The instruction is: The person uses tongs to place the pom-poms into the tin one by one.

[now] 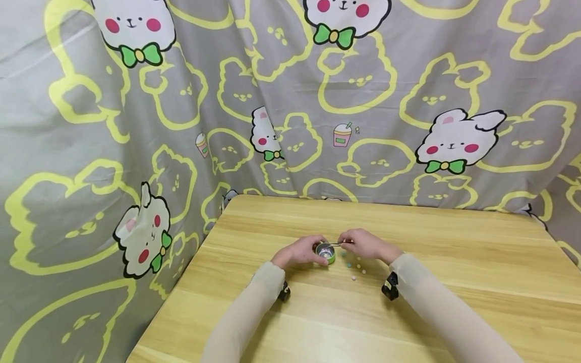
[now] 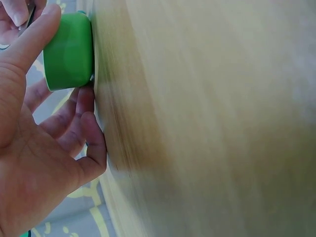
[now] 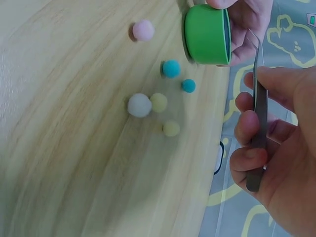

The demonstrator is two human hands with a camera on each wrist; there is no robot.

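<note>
My left hand (image 1: pixel 303 250) holds a small green bowl (image 2: pixel 69 52) by its sides, thumb on one side and fingers on the other. The bowl stands upright on the table, and its shiny inside shows a few small pale bits in the head view. In my right hand (image 1: pixel 365 244) I pinch a pair of metal tweezers (image 3: pixel 260 111) between thumb and fingers. Their bent tips point over the bowl's opening, slightly apart, with nothing seen between them. Beside the bowl lie several small pom-poms: pink (image 3: pixel 143 30), blue (image 3: pixel 171 68), white (image 3: pixel 139 105) and pale yellow (image 3: pixel 171 128).
The wooden table (image 1: pixel 408 312) carries all of this. A grey curtain (image 1: pixel 290 75) with cartoon rabbits hangs behind the table's far edge and along its left side. A black wrist camera (image 1: pixel 390 286) sits at my right sleeve.
</note>
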